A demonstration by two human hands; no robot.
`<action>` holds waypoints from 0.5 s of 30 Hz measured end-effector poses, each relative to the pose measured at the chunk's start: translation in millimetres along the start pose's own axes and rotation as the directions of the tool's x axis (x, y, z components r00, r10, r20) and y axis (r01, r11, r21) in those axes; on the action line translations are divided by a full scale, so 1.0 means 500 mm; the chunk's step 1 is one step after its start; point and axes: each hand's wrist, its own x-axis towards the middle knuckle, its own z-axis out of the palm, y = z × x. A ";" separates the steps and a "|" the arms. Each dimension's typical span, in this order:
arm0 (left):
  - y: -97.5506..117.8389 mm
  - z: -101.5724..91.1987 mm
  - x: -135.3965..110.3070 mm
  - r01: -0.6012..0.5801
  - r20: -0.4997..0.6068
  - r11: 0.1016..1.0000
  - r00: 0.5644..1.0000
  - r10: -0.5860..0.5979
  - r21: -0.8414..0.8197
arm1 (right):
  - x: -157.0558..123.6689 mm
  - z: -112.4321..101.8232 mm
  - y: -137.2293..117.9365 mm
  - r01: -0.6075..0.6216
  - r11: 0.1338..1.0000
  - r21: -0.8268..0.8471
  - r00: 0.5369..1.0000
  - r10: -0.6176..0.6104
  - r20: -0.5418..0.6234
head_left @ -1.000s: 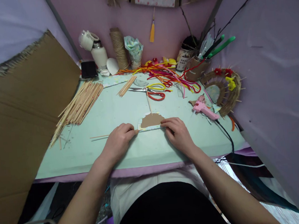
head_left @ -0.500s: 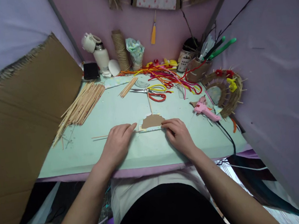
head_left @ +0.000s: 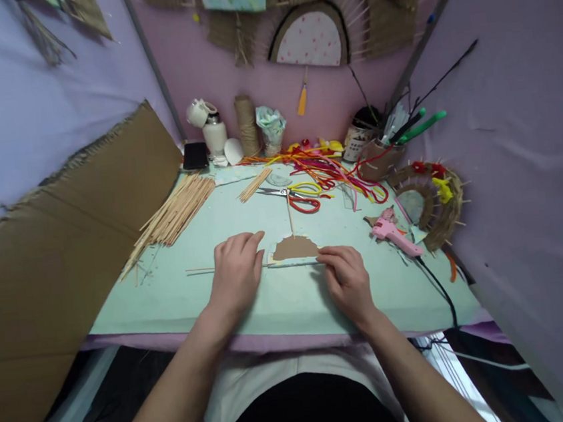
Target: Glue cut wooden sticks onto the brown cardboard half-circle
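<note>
A small half-circle of brown cardboard (head_left: 294,247) with a pale patterned edging lies flat, its straight side facing me. One thin wooden stick (head_left: 291,215) stands out from the top of its curve. My right hand (head_left: 347,278) pinches the half-circle's right corner between thumb and fingers. To its left, my left hand (head_left: 238,272) is curled over another thin wooden stick (head_left: 200,270), which lies level along the straight side. The stick's middle is hidden under that hand, and its right end reaches the half-circle's left corner.
Scissors (head_left: 303,204) lie beyond the half-circle, near tangled pipe cleaners (head_left: 328,172). A heap of wooden sticks (head_left: 175,211) is at left beside a tall cardboard sheet (head_left: 87,231). At right lies a pink glue gun (head_left: 395,236) with its cord, near a woven arch (head_left: 450,213).
My view has tilted up, showing more of the wall hangings. My left thumb and forefinger have spread a little apart. My right hand stays at the half-circle's right corner.
</note>
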 end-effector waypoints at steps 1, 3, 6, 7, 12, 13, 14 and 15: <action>0.001 -0.004 0.023 0.021 0.014 1.000 1.000 -0.021 0.002 | 0.000 0.001 0.001 0.008 1.000 0.001 1.000 -0.008 0.001; -0.015 -0.015 0.085 0.086 0.061 0.996 0.994 -0.088 0.032 | 0.000 0.002 0.002 0.025 1.000 0.011 1.000 -0.025 0.001; -0.074 -0.028 0.206 0.230 0.106 0.966 0.965 -0.242 0.115 | -0.001 0.002 0.004 0.036 0.999 0.033 0.999 -0.036 0.006; -0.096 -0.029 0.249 0.276 0.129 0.950 0.947 -0.295 0.147 | -0.002 0.002 0.004 0.034 0.999 0.041 0.999 -0.035 0.007; -0.155 0.009 0.407 0.293 0.399 0.905 0.824 -0.403 0.308 | -0.004 0.000 0.005 0.034 0.995 0.091 0.999 -0.034 0.001; -0.157 0.022 0.423 0.292 0.414 0.901 0.812 -0.411 0.321 | -0.004 0.000 0.006 0.037 0.994 0.100 0.999 -0.037 0.001; -0.157 0.036 0.435 0.291 0.425 0.897 0.803 -0.417 0.332 | -0.004 0.001 0.006 0.039 0.993 0.107 0.999 -0.039 0.001; -0.156 0.050 0.444 0.289 0.430 0.896 0.799 -0.420 0.338 | -0.004 0.001 0.007 0.041 0.993 0.112 0.999 -0.041 0.001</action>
